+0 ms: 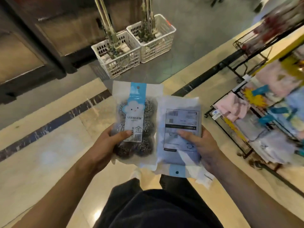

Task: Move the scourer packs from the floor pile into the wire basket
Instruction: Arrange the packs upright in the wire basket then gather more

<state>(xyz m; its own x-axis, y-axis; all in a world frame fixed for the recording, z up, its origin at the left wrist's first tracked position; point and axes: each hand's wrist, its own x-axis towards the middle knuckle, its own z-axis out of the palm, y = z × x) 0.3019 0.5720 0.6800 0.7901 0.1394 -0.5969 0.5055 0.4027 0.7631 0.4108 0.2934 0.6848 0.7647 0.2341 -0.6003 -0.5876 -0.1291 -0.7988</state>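
My left hand (108,143) grips a clear scourer pack (136,116), front side up, with a blue label, a cloud picture and several steel-wool balls inside. My right hand (202,145) grips a second scourer pack (181,129), turned back side up and upside down, its printed panel showing. Both packs are held side by side at waist height over the floor, thumbs on top. A black wire basket rack (230,129) stands to the right, blurred, holding pink and blue cloths. The floor pile is out of view.
Two white plastic crates (125,58) with upright mop-like poles stand ahead on the dark floor. A dark counter (32,46) fills the upper left. Beige tiled floor (49,153) with a dark stripe lies below. My dark trousers show at the bottom.
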